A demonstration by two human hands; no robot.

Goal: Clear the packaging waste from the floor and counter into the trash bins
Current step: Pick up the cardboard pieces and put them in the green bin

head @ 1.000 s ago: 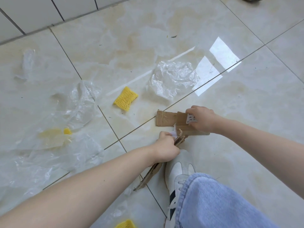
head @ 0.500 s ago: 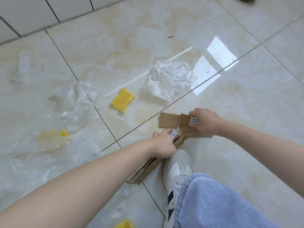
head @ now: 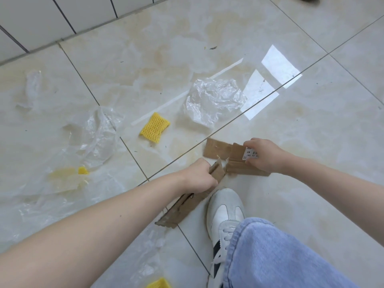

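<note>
Crouching over a glossy cream tiled floor (head: pixel 311 125), the person grips torn cardboard in both hands. The left hand (head: pixel 199 175) is curled round a long brown cardboard strip (head: pixel 182 206) that slants down toward the near left, its lower end beside a white sneaker (head: pixel 224 213). The right hand (head: pixel 264 154) pinches a second cardboard piece (head: pixel 226 152) bearing a white label (head: pixel 250 154); this piece lies low on the floor, its torn edge just beside the left-hand strip. Open tile stretches to the right and beyond the hands. To the left, litter crowds the floor: a yellow foam net (head: pixel 154 127), a crumpled clear plastic bag (head: pixel 214 98), more clear film (head: pixel 99 134) and another yellow foam piece (head: pixel 159 283) at the near edge. A white tiled wall (head: pixel 62 15) bounds the far left.
</note>
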